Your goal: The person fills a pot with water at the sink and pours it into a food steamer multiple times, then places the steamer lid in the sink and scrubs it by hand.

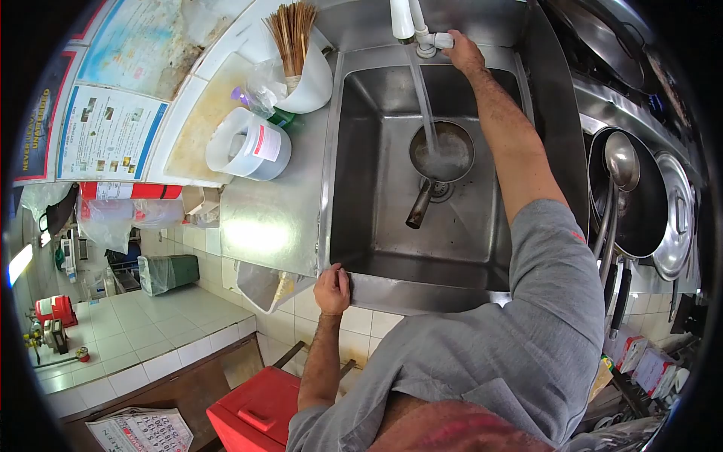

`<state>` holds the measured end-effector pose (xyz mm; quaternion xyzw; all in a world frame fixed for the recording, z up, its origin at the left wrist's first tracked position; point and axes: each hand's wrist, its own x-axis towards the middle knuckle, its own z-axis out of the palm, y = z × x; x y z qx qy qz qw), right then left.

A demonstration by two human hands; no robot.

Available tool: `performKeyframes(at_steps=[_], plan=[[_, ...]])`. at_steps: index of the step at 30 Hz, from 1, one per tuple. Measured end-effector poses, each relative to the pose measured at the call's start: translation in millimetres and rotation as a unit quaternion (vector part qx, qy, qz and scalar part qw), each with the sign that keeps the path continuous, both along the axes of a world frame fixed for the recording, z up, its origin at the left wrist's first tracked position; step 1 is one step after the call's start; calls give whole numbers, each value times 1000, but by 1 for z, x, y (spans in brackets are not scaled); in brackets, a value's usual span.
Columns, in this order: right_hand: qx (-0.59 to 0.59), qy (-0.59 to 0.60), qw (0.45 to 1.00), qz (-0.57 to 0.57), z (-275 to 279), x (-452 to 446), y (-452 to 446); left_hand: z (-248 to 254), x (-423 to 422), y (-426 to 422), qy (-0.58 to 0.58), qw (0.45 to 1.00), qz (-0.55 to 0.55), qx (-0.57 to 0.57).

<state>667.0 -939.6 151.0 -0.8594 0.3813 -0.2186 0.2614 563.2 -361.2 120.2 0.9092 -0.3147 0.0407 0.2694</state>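
At the back of the sink [422, 256], my right hand [465, 54] is closed on the white handle of the tap [402, 19]. Water [424, 94] runs from the spout into a small round pan [459, 143] with a thick dark handle, which sits on the sink floor by the drain [439, 188]. The pan's handle points toward me. My left hand [332, 289] grips the front left corner of the sink's metal rim, its fingers curled over the edge. No utensil shows in either hand.
Left of the sink stand a white tub [252, 147] and a white container holding a stick brush [291, 45]. On the right are a black wok [640, 203], a ladle [622, 162] and a metal lid [674, 218]. A red bin [252, 414] stands below my left arm.
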Motion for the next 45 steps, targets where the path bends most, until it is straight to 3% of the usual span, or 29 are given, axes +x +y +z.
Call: performKeyframes(at_steps=[45], plan=[[46,-15,999,12,-9,4,-10,0,0,-1,-12,999,19,-39]])
